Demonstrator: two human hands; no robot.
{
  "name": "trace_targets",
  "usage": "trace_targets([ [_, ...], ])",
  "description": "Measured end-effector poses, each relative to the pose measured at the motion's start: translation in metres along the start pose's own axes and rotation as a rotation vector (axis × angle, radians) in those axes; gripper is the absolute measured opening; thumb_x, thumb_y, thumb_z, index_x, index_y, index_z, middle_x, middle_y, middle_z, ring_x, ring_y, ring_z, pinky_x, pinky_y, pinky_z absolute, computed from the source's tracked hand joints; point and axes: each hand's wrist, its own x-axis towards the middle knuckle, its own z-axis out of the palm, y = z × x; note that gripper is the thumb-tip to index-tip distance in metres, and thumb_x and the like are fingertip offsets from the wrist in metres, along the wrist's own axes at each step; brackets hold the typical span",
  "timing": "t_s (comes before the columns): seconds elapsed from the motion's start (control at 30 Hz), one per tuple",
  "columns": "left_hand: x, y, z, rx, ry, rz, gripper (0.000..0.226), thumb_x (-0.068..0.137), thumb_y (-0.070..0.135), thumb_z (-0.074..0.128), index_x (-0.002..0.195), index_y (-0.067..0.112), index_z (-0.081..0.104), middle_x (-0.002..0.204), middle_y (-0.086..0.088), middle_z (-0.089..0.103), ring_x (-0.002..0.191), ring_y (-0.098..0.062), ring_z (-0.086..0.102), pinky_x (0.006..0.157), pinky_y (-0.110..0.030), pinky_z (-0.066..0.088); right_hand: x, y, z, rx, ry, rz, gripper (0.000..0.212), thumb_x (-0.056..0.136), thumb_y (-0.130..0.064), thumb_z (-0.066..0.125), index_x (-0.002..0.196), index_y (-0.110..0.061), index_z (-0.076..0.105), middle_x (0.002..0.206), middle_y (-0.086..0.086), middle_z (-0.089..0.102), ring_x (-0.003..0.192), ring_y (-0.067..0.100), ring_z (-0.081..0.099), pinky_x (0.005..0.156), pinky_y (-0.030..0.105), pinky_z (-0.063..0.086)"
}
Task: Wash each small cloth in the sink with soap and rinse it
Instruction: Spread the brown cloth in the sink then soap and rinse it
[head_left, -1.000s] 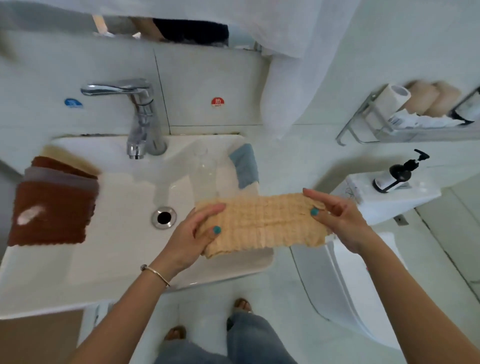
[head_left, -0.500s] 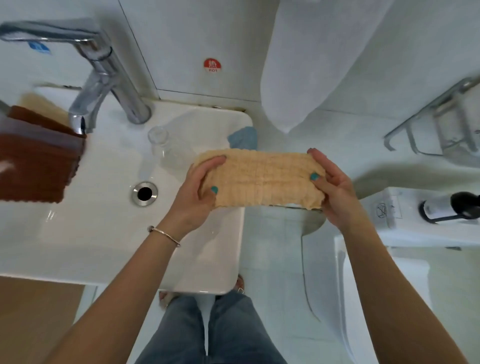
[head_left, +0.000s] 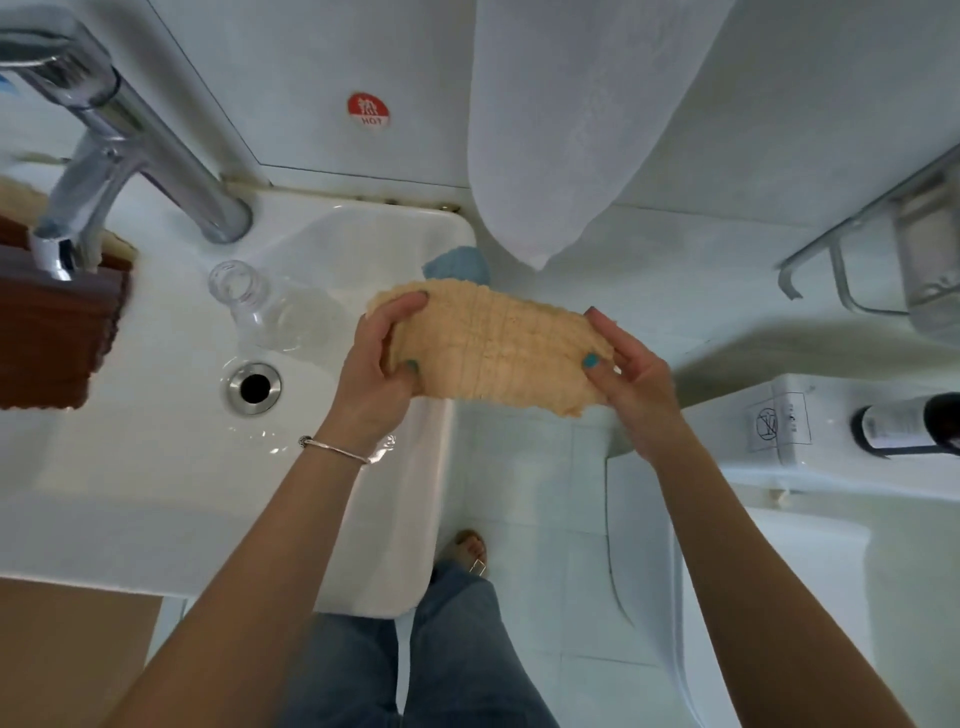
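A small tan waffle-weave cloth (head_left: 493, 348) is stretched flat between both hands above the right rim of the white sink (head_left: 156, 467). My left hand (head_left: 379, 358) grips its left end, thumb on top. My right hand (head_left: 623, 374) pinches its right end. A blue cloth (head_left: 457, 262) peeks out behind it on the sink's back right corner. Brown and tan cloths (head_left: 52, 332) lie stacked on the sink's left edge. A dark soap pump bottle (head_left: 904, 426) stands on the toilet tank at the right. The chrome faucet (head_left: 119, 150) shows no running water.
A clear glass jar (head_left: 260, 306) lies in the basin near the drain (head_left: 253, 387). A white towel (head_left: 571, 130) hangs above the sink's right corner. A metal wall shelf (head_left: 857, 249) is at the right, the toilet (head_left: 779, 519) below it.
The view has tilted down and closer to the sink. Both hands have kept hold of the tan cloth, carrying it toward the sink's back right corner.
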Motion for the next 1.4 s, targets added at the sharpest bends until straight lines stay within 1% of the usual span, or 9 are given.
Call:
trace_targets([
  [0.2,-0.003,-0.022,-0.018,-0.033,-0.09,-0.006,0.061,0.079,0.024,0.067,0.136,0.036,0.048,0.138,0.012,0.044,0.13,-0.012,0.047,0.101,-0.045,0.048,0.0,0.01,0.004,-0.084,0.052,-0.017,0.044,0.091,-0.008,0.064,0.128,-0.032,0.056,0.127,-0.015,0.058,0.115,-0.006,0.056,0.091,0.02,0.052],
  [0.33,-0.002,-0.028,-0.019,-0.002,-0.099,0.0,0.061,0.082,0.017,0.063,0.135,0.042,0.048,0.131,0.018,0.045,0.129,-0.013,0.046,0.104,-0.051,0.044,0.0,0.01,0.004,-0.089,0.042,-0.006,0.046,0.092,-0.007,0.063,0.132,-0.026,0.052,0.126,-0.015,0.057,0.122,0.003,0.054,0.089,0.018,0.053],
  [0.47,-0.005,-0.032,-0.015,-0.012,-0.107,0.014,0.063,0.084,0.014,0.063,0.128,0.057,0.046,0.132,0.023,0.043,0.125,-0.015,0.05,0.102,-0.042,0.046,-0.001,0.011,0.008,-0.139,0.059,0.012,0.046,0.091,-0.012,0.064,0.132,-0.029,0.053,0.134,-0.01,0.053,0.128,0.01,0.05,0.093,0.02,0.052],
  [0.63,-0.014,-0.041,-0.017,0.057,-0.094,-0.101,0.053,0.09,0.011,0.065,0.129,0.043,0.049,0.128,0.003,0.053,0.085,-0.017,0.056,0.082,-0.034,0.053,-0.008,0.003,0.013,-0.456,0.14,0.076,0.048,0.091,-0.027,0.067,0.136,-0.038,0.052,0.156,-0.009,0.028,0.11,0.006,0.056,0.082,0.014,0.048],
  [0.73,-0.03,-0.035,-0.042,0.084,-0.077,-0.149,0.035,0.089,0.017,0.068,0.116,0.038,0.061,0.115,0.002,0.063,0.074,-0.013,0.059,0.071,-0.025,0.054,-0.025,-0.018,0.037,-0.464,0.181,-0.005,0.038,0.091,-0.026,0.068,0.126,-0.037,0.06,0.139,-0.01,0.043,0.102,0.002,0.056,0.076,0.01,0.045],
  [0.9,-0.064,-0.012,-0.129,0.212,-0.067,-0.062,0.021,0.089,0.019,0.068,0.103,0.035,0.068,0.094,0.011,0.068,0.065,-0.003,0.059,0.067,-0.013,0.048,-0.067,-0.053,0.142,-0.375,-0.082,-0.179,0.03,0.087,-0.01,0.071,0.103,-0.034,0.064,0.116,0.001,0.061,0.077,-0.004,0.056,0.07,0.01,0.046],
  [1.17,-0.062,-0.01,-0.337,0.354,0.075,0.073,0.029,0.082,0.015,0.072,0.099,0.038,0.069,0.086,0.012,0.069,0.073,-0.019,0.057,0.068,-0.017,0.047,-0.064,-0.038,0.344,-0.381,-0.517,-0.127,0.022,0.084,-0.008,0.074,0.094,-0.027,0.068,0.094,-0.006,0.068,0.073,-0.002,0.058,0.073,0.015,0.048],
  [1.3,-0.018,-0.02,-0.431,0.397,0.118,0.175,0.042,0.082,0.013,0.075,0.099,0.05,0.062,0.097,0.012,0.063,0.073,0.003,0.053,0.072,-0.01,0.044,-0.029,-0.025,0.446,-0.379,-0.485,-0.139,0.018,0.084,-0.005,0.073,0.098,-0.017,0.071,0.102,0.009,0.071,0.08,0.017,0.062,0.082,0.027,0.051],
  [1.4,0.024,-0.038,-0.477,0.479,0.034,0.218,0.058,0.08,0.018,0.077,0.1,0.069,0.055,0.107,0.017,0.058,0.083,0.005,0.053,0.076,-0.013,0.043,0.005,-0.018,0.5,-0.351,-0.358,-0.166,0.026,0.081,-0.002,0.075,0.102,-0.016,0.07,0.102,0.003,0.069,0.08,0.008,0.061,0.082,0.021,0.049],
])
